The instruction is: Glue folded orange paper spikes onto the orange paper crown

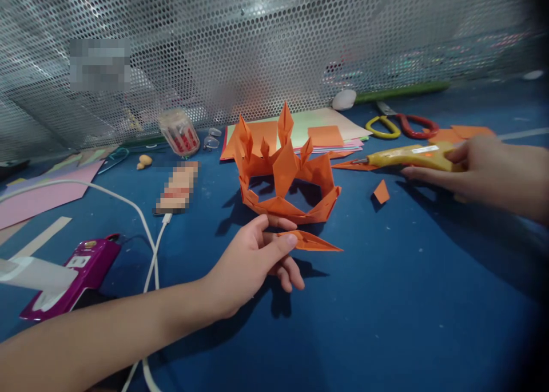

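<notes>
Between thumb and fingers, my left hand (pixel 266 252) pinches a folded orange paper piece (pixel 315 241), a slim pointed shape held just above the blue table. Right behind it stands an orange paper crown (pixel 285 174) with several upright points. On the right, my right hand (pixel 484 174) is wrapped round a yellow hot glue gun (pixel 412 155), whose nozzle points left toward the crown. Under the nozzle lies another pointed orange piece (pixel 349 166). A small orange paper diamond (pixel 381 192) rests on the table between the gun and my left hand.
Scissors (pixel 414 126) and stacked coloured paper (pixel 338 120) lie at the back by a perforated metal screen (pixel 257 48). To the left are a clear jar (pixel 179 131), a phone (pixel 178 187), white cables (pixel 148 226), a purple power strip (pixel 92 260) and pink paper (pixel 55 191).
</notes>
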Demonstrator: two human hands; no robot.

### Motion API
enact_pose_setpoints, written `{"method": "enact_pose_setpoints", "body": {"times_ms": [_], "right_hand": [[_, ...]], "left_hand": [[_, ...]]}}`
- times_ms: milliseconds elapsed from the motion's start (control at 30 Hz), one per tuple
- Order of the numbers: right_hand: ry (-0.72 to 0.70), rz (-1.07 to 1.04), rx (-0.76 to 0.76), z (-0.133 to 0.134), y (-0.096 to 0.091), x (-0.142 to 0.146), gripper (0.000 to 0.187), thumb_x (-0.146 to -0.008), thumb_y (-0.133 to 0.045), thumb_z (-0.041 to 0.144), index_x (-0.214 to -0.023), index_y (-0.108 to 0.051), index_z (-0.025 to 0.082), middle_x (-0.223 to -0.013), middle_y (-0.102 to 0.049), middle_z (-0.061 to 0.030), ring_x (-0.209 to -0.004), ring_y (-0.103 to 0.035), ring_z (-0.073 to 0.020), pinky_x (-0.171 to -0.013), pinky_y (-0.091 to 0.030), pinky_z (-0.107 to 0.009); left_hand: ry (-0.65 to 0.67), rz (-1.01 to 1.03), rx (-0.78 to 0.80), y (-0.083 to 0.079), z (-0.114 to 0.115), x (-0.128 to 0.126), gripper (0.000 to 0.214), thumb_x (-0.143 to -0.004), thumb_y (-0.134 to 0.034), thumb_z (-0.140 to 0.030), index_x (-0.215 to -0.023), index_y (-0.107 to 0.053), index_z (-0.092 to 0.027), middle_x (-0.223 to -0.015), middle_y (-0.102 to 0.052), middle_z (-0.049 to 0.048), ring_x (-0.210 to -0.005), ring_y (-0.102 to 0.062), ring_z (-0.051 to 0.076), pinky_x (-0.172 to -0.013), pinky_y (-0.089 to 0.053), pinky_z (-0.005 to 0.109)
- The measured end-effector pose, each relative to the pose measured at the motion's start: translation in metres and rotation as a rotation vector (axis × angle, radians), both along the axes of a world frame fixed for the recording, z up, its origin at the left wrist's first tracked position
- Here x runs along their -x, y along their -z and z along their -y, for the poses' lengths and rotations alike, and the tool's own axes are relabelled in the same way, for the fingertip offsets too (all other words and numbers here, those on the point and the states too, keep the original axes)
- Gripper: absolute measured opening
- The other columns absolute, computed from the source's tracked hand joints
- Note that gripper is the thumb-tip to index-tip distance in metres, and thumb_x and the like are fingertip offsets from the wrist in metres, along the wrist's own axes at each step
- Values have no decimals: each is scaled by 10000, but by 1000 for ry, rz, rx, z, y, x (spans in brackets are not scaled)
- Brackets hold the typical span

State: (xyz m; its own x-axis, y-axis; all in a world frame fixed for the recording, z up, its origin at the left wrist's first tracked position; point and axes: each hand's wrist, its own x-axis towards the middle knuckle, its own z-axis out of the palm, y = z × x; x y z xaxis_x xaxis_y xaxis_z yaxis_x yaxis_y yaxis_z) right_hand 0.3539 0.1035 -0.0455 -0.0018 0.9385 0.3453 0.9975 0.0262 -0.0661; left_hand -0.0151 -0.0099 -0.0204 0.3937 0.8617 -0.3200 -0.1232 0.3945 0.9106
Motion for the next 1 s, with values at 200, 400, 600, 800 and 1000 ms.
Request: {"method": "enact_pose_setpoints", "body": {"times_ms": [200,400,600,800,1000], "right_hand": [[-366,-121,-376,52,-27,75,311,-966,-530,539,-939,-567,232,-850,-664,-66,-737,-623,-153,-627,-463,-299],[-1015,-361,-141,95,-14,137,327,-884,-645,394,-1153,-505,272,-865,-708,7,-697,-693,-140,-599,-556,-233],[-931,-635,62,102,-10,148,169,-883,-596,231,-1051,-582,244,-806,-709,12,-664,-686,-109,-600,-558,-195],[-804,-882,324,106,-17,153,120,-876,-592,316,-977,-587,252,-777,-670,2,-646,-656,-138,-550,-552,-236],[-748,-1048,480,108,-17,159,158,-829,-625,277,-968,-560,239,-647,-555,42,-545,-537,-111,-469,-443,-201]], "left_hand": [[1,6,-12,1,-2,-2,255,-867,-736,-308,-821,-521,-177,-525,-641,-21,-430,-578,75,-434,-443,139],[25,-44,-5,-3,-1,-5,209,-820,-772,-312,-819,-633,-156,-487,-593,-65,-318,-437,34,-341,-343,127],[15,-112,-3,-6,0,-7,156,-848,-726,-260,-795,-615,-164,-416,-551,-82,-304,-413,24,-341,-306,100],[13,-111,-27,-5,0,-10,224,-752,-806,-274,-736,-611,-165,-439,-548,-77,-355,-470,47,-347,-374,118],[32,-115,-31,-5,1,-12,216,-707,-821,-206,-723,-611,-159,-574,-624,-53,-412,-515,44,-357,-416,118]]}}
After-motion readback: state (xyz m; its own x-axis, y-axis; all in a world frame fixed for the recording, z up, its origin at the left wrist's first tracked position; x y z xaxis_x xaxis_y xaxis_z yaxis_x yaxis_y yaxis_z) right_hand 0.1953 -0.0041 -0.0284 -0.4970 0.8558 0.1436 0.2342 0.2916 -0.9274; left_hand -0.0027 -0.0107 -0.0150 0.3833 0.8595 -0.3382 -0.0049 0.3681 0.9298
